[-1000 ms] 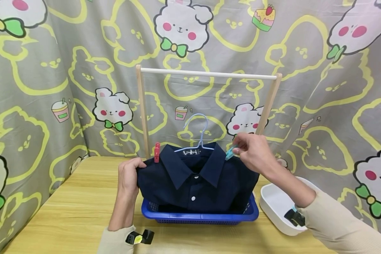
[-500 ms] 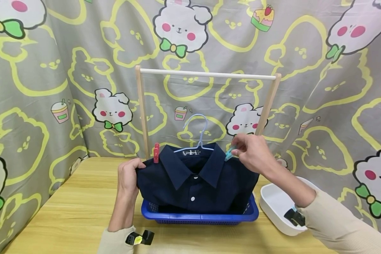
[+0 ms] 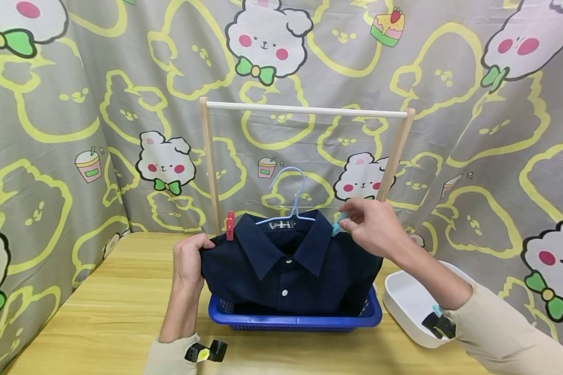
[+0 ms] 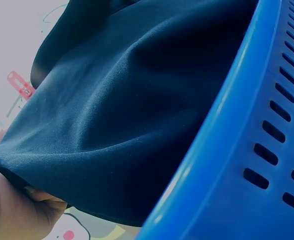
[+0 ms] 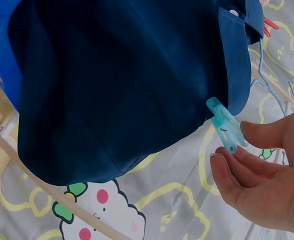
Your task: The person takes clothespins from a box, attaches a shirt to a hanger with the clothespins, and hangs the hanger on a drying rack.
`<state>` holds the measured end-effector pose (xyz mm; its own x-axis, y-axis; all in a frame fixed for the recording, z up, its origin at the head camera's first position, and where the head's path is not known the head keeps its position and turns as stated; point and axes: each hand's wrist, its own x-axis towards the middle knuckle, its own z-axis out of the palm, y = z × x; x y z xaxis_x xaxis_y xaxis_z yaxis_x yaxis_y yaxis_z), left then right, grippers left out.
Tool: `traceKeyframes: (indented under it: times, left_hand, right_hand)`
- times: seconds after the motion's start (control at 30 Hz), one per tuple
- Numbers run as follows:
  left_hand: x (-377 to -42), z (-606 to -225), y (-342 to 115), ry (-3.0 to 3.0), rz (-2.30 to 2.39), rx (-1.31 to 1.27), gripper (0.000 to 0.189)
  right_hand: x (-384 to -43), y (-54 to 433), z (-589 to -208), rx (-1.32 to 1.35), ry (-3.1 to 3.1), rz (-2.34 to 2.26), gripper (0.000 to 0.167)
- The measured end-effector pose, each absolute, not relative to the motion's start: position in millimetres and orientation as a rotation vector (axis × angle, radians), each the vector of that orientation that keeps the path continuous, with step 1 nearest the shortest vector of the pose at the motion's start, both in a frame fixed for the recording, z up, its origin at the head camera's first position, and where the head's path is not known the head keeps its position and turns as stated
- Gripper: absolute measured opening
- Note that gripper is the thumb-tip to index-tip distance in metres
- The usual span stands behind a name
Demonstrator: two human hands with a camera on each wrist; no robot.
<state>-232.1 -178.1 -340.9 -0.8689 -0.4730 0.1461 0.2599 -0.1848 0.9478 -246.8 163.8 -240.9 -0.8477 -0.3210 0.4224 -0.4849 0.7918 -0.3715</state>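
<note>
A dark navy collared shirt [image 3: 328,276] with white buttons sits on a light blue wire hanger [image 3: 294,212], its lower part down in a blue basket [image 3: 295,320]. My left hand [image 3: 188,263] grips the shirt's left shoulder edge, thumb on top; the left wrist view shows fingers tucked beneath the cloth. A red clothespin [image 3: 230,226] stands clipped on that shoulder beside the collar. On the opposite shoulder, my right hand [image 3: 375,226] pinches a teal clothespin [image 5: 224,125] by its handle end. Its other end overlaps the shoulder seam near the collar.
Behind the shirt stands a wooden rack with a white crossbar [image 3: 309,109]. A white basin [image 3: 405,291] is right of the basket, under my right forearm, with a bit of teal showing inside. Patterned curtain [image 3: 169,52] surrounds the wooden table [image 3: 108,302].
The hanger's hook has tipped slightly left. My right fingers have shifted a little on the teal clothespin, which stays at the shoulder; my left hand keeps its grip.
</note>
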Motion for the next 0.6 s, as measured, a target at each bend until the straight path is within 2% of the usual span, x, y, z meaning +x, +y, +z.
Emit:
traceKeyframes:
  times: [0.43,0.6]
  left_hand:
    - [-232.1,-340.6,-177.7,-1.631,-2.069,0.245,0.035]
    - [-231.9,-341.2,-178.2,-1.617,-2.076,0.251,0.034]
  right_hand:
    - [-244.1,170.7,-242.8,0.551,-2.709,0.687,0.034]
    - [-244.3,175.8,-246.3,0.557,-2.722,0.665,0.033]
